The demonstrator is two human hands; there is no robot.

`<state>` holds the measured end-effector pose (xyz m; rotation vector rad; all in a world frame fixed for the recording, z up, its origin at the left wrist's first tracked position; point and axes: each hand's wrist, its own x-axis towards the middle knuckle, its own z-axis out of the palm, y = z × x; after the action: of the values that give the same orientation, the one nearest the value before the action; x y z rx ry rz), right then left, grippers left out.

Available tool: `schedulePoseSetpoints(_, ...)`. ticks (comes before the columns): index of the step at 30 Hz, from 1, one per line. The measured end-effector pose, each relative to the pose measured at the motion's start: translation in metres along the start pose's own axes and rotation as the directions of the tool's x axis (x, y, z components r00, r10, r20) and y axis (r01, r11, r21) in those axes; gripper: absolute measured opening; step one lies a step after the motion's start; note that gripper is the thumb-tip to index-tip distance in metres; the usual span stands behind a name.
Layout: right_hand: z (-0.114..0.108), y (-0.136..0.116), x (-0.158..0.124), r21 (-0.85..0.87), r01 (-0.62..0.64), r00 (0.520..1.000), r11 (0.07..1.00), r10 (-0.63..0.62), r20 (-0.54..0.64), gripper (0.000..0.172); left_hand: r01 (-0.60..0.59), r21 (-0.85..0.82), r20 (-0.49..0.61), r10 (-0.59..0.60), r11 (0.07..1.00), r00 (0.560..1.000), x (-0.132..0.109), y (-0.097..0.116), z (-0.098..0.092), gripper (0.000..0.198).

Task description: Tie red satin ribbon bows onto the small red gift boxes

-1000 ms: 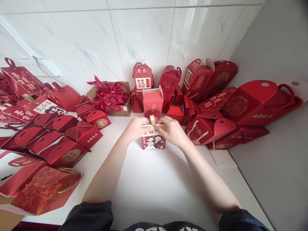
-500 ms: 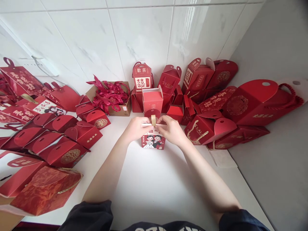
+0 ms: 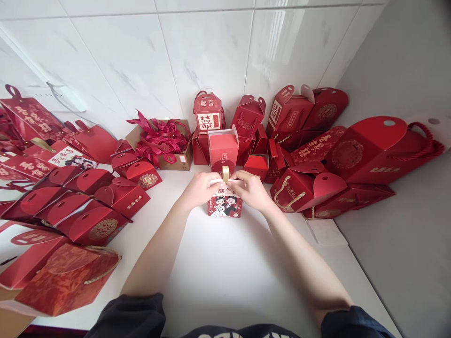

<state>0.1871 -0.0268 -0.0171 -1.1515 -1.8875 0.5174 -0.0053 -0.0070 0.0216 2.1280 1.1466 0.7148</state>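
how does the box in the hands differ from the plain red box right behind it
The held box has a cartoon couple printed on its front; the plain box shows bare red card. The held box is gripped at its top by the left hand and right hand, with a gold loop there; the plain box stands untouched. Both stand upright on the white table.

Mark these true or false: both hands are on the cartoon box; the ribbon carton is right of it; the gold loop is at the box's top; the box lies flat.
1. Both the left hand and right hand are on the cartoon box: true.
2. The ribbon carton is right of it: false, it sits back left.
3. The gold loop is at the box's top: true.
4. The box lies flat: false, it stands upright on the table.
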Motion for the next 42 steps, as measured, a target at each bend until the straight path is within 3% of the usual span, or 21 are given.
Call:
schedulePoseSetpoints(10,0.001,0.001,-0.002,-0.050,0.043,0.999,0.998,-0.044,-0.015,0.003,0.036,0.001,-0.017,-0.036,0.999,0.999,0.000,-0.003,0.001,0.023)
schedulePoseSetpoints(14,0.000,-0.001,-0.002,-0.173,0.186,0.977,0.967,-0.202,-0.076,0.014,0.050,-0.051,0.010,-0.049,0.997,0.999,0.000,-0.004,0.002,0.027)
schedulePoseSetpoints(17,-0.002,-0.002,-0.003,-0.377,0.332,0.938,0.865,-0.345,0.035,0.013,0.050,-0.117,0.043,-0.045,0.992,0.998,0.000,-0.004,0.003,0.031)
schedulePoseSetpoints(21,-0.005,-0.001,-0.004,-0.450,0.359,0.929,0.818,-0.359,0.088,0.017,0.062,-0.132,0.060,-0.054,0.989,0.997,0.000,-0.005,0.002,0.030)
schedulePoseSetpoints(26,-0.005,0.004,-0.003,-0.447,0.347,0.933,0.825,-0.350,0.078,0.016,0.067,-0.107,0.066,-0.060,0.992,0.996,0.002,-0.009,0.003,0.030)
schedulePoseSetpoints(34,0.002,0.006,-0.003,-0.454,0.292,0.947,0.842,-0.320,0.017,0.017,0.016,-0.042,-0.021,-0.017,0.999,1.000,0.005,-0.013,0.009,0.025)
schedulePoseSetpoints(42,0.000,0.003,-0.003,-0.101,0.176,0.984,0.979,-0.177,-0.002,0.017,-0.019,0.011,-0.006,0.019,1.000,1.000,0.004,-0.009,0.007,0.022)
